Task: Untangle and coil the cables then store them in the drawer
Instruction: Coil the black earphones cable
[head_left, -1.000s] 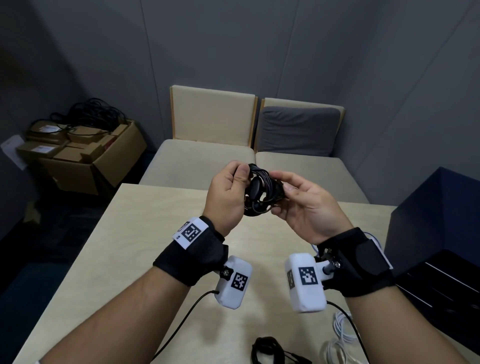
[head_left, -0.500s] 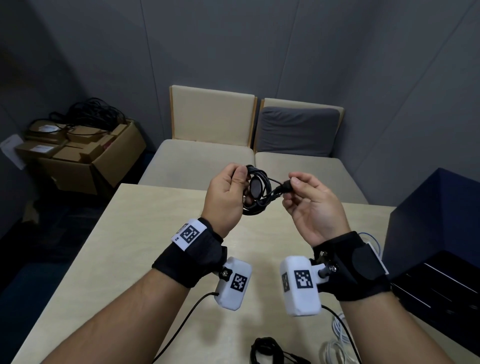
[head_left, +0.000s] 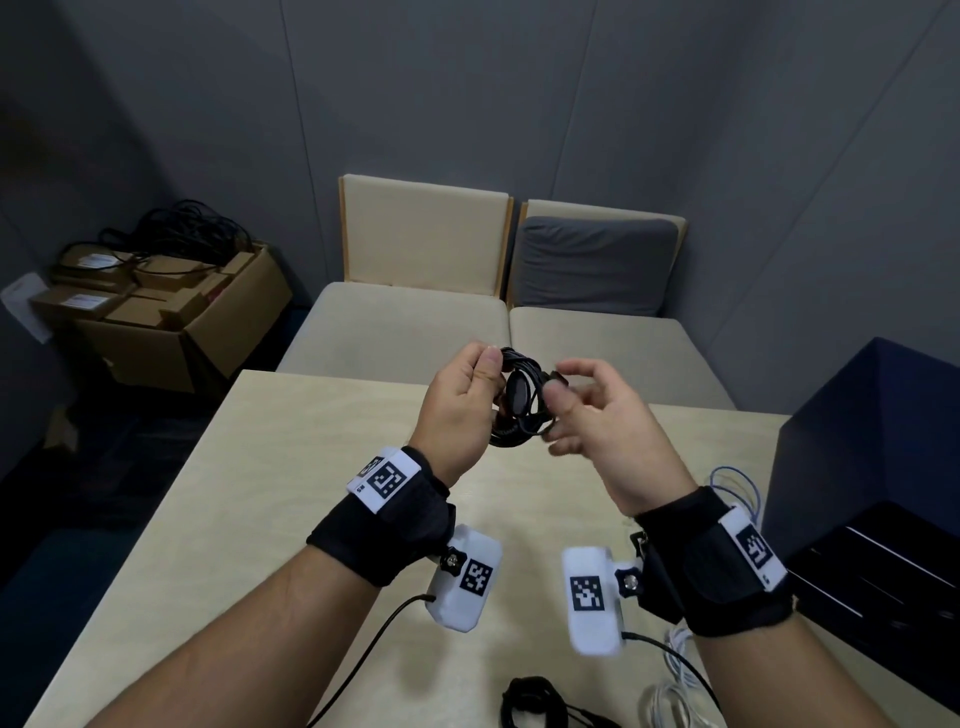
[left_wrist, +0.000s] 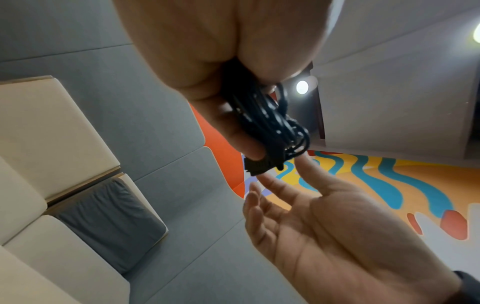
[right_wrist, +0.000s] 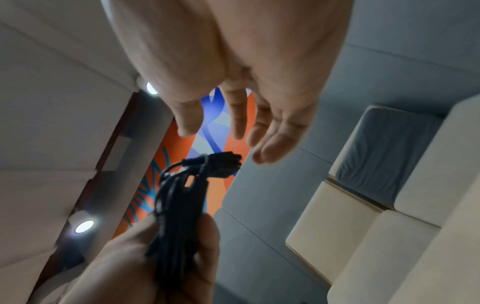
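On the table (head_left: 260, 493), a black coil (head_left: 519, 688) lies beside white cables (head_left: 660, 701).

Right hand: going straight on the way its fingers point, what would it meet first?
The right hand would probably meet the plug of the coil gripped by the left hand; a small gap shows, though depth is unclear.
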